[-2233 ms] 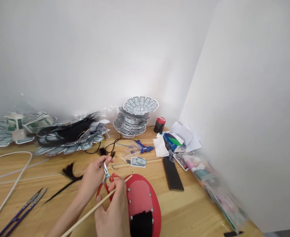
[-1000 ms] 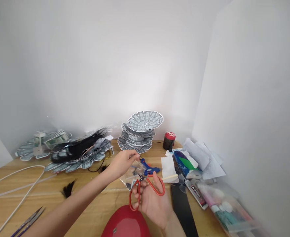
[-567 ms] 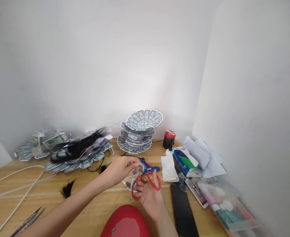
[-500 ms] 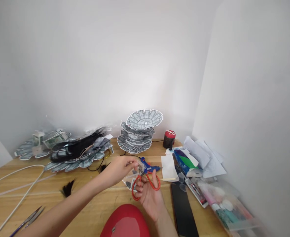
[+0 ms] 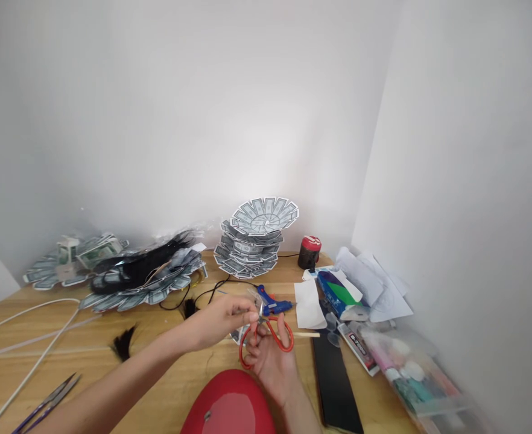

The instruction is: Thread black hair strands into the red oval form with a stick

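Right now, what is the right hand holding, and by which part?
Red-handled scissors, by the handle loops, in the right hand; any grip on the pale stick is hidden.

1. One camera, worn on the person's head, looks forward and down over the desk (image 5: pixel 171 380) toward a wall (image 5: pixel 193 120).
2. It sits near the left grip (image 5: pixel 232 317) and right grip (image 5: pixel 272 361), both below centre; the bottom edge crops a red dome (image 5: pixel 236 410).
3. Wall fills the upper half.

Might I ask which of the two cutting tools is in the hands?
The metal scissors with red looped handles, held in the right hand; the metal shears with purple handles lie on the wooden table.
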The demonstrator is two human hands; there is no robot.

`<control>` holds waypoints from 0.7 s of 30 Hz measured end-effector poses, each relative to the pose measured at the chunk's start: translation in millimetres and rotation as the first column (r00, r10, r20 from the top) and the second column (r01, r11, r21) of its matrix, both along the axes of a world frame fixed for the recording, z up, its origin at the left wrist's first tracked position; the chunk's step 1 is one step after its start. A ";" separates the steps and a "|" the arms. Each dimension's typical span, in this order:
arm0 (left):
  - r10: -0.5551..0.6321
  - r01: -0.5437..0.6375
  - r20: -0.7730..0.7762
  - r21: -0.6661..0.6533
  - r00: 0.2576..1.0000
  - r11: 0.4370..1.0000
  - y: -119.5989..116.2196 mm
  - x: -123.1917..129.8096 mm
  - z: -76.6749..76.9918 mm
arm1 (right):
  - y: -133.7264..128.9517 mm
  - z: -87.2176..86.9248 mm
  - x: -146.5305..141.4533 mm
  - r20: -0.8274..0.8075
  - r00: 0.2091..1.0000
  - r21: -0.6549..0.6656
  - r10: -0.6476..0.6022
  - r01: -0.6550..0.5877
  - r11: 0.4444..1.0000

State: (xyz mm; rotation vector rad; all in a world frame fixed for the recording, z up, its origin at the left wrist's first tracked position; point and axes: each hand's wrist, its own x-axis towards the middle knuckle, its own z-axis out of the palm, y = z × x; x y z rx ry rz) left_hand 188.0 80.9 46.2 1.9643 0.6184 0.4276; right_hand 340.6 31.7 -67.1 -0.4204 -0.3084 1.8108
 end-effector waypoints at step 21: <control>0.333 -0.045 0.365 -0.612 0.869 0.790 12.4 -9.9 -76.9 | -13.1 -14.3 5.7 0.163 0.987 0.207 0.016 -0.050 0.977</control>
